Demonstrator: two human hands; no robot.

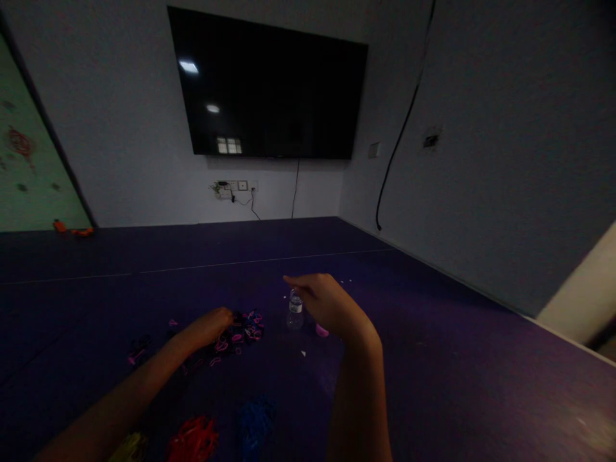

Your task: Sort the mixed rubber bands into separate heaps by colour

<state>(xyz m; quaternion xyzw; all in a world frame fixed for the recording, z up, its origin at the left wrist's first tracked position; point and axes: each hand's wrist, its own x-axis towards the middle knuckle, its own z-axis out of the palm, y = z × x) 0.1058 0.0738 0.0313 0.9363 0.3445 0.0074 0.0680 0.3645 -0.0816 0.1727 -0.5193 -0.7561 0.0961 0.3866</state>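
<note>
My left hand [219, 322] is at the edge of a scattered pile of pink, blue and black bands [248, 326], its fingers closed together; whatever they pinch is too small to name. Over the mouth of a small clear plastic bottle [295, 312] with a pale label, my right hand [315, 295] is bent with thumb and fingers pressed together. Anything between those fingertips cannot be made out. The bottle stands upright on the purple surface [423, 359]. A pink object [322, 330] lies beneath my right hand, partly covered by it.
Near the front edge lie a red pile [193, 439], a blue pile [256, 420] and a yellow pile [129, 448]. White scraps [303, 353] dot the surface. Orange objects [83, 232] sit at the far left. A television [274, 90] and a hanging black cable [402, 141] are on the walls.
</note>
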